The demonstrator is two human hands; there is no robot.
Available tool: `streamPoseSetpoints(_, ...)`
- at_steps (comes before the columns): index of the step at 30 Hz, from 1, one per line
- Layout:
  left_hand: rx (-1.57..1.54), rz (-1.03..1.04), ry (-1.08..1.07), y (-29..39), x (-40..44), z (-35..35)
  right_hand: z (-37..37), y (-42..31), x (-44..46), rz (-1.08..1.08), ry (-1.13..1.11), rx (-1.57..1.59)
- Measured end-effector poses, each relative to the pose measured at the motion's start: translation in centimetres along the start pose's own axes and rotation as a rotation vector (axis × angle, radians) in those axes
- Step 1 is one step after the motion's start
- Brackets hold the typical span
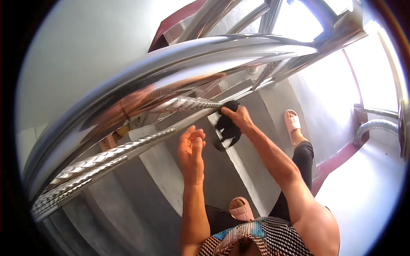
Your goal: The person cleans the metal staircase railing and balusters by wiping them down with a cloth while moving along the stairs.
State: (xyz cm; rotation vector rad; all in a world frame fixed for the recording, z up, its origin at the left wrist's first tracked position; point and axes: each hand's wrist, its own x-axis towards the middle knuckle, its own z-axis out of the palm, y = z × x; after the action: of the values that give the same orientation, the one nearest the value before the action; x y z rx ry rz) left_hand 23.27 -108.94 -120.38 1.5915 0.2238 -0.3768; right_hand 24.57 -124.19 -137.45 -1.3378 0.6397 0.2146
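My right hand point(240, 118) is closed on a black cloth point(227, 126), which hangs down beside a twisted metal baluster point(192, 103) of the stair railing. Part of the cloth lies behind my fingers. My left hand point(191, 149) is raised over the steps, palm turned inward, fingers slightly curled and holding nothing. It is near the end of another twisted baluster point(141, 143), apart from it. The thick shiny handrail point(171, 64) curves above both hands.
Grey stairs point(164, 170) run below, with pale edge strips. My feet in pink slippers point(292, 121) stand on different steps. At the right are a white wall, a dark red skirting point(337, 164) and a bright window. Metal posts rise at the top.
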Motion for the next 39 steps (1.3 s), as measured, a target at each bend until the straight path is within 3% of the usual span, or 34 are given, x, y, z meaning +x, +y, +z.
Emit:
streamPoseSetpoints(1,-0.012,-0.023,0.031,0.1,0.2,-0.3,-0.4,0.4,1.4,-0.148,0.171,-0.423)
streamPoseSetpoints(2,0.002,-0.033,0.056,0.0,0.3,-0.8,-0.4,-1.4,1.8,-0.214,0.291,-0.6)
streamPoseSetpoints(4,0.004,-0.022,0.082,0.5,0.1,-1.1,-0.8,-4.6,4.9,-0.318,0.493,-0.663)
streamPoseSetpoints(5,0.002,-0.033,0.103,0.6,-0.3,-1.3,-2.3,-2.3,9.5,-0.612,0.491,-1.053)
streamPoseSetpoints(6,0.007,-0.035,0.114,0.8,-0.9,-1.4,-2.1,-4.5,9.5,-0.423,0.486,-1.026)
streamPoseSetpoints(9,0.019,0.043,0.104,1.7,-1.7,-1.6,-3.4,-3.4,11.7,-0.13,-0.111,-1.409)
streamPoseSetpoints(13,-0.013,0.062,0.109,1.7,-2.3,-1.7,-2.7,-2.7,8.9,-0.261,-0.11,-1.157)
streamPoseSetpoints(15,-0.044,0.073,0.112,1.9,-1.7,-1.7,-1.5,-2.3,4.6,-0.37,0.008,-0.877)
streamPoseSetpoints(17,-0.056,0.057,0.117,1.8,-1.7,-1.4,-2.2,-3.7,0.8,-0.007,-0.081,-0.165)
streamPoseSetpoints(18,-0.076,0.067,0.108,1.7,-1.9,-1.3,-3.0,-3.5,-0.5,-0.02,-0.079,-0.172)
streamPoseSetpoints(20,-0.115,0.083,0.098,2.1,-2.3,-1.6,-4.3,-3.4,-2.4,-0.107,-0.163,0.372)
streamPoseSetpoints(23,-0.183,0.098,0.083,2.2,-3.4,-2.4,-2.4,-9.1,-8.4,-0.278,-0.239,0.526)
streamPoseSetpoints(25,-0.226,0.107,0.081,2.6,-4.1,-2.7,0.2,-15.3,-12.6,-0.597,-0.3,0.405)
streamPoseSetpoints(27,-0.204,0.101,0.107,3.7,-4.9,-2.6,1.3,-19.6,-13.9,-0.735,-0.082,-0.134)
streamPoseSetpoints(29,-0.199,0.136,0.101,4.1,-5.5,-2.9,3.8,-22.4,-13.1,-0.723,0.068,-0.41)
streamPoseSetpoints(32,-0.199,0.178,0.073,4.3,-6.1,-3.3,7.4,-22.5,-10.9,-0.915,0.447,-0.251)
streamPoseSetpoints(33,-0.205,0.201,0.076,4.4,-6.3,-3.6,7.8,-22.8,-10.8,-1.068,0.586,-0.272)
streamPoseSetpoints(39,-0.16,0.174,0.118,4.5,-6.0,-5.1,8.7,-21.1,-9.5,-1.012,0.604,-0.131)
